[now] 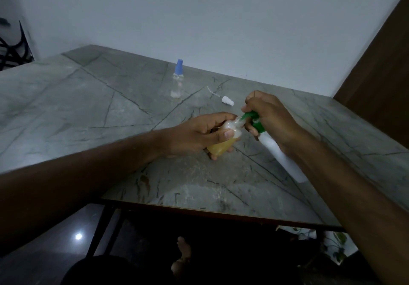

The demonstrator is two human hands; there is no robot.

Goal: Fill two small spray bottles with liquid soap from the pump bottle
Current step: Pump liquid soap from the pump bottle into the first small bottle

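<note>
My left hand grips a small clear spray bottle, tilted, partly filled with yellow liquid and foam near its open neck. My right hand holds the white pump bottle by its green pump head, tilted so the nozzle meets the small bottle's mouth. A second small clear spray bottle with a blue cap stands upright farther back on the table. A white spray nozzle with its thin tube lies loose on the table between them.
The grey marble-patterned table reaches a white wall at the back. A brown panel rises at the right. The table's front edge is near me, with dark floor and a bare foot below.
</note>
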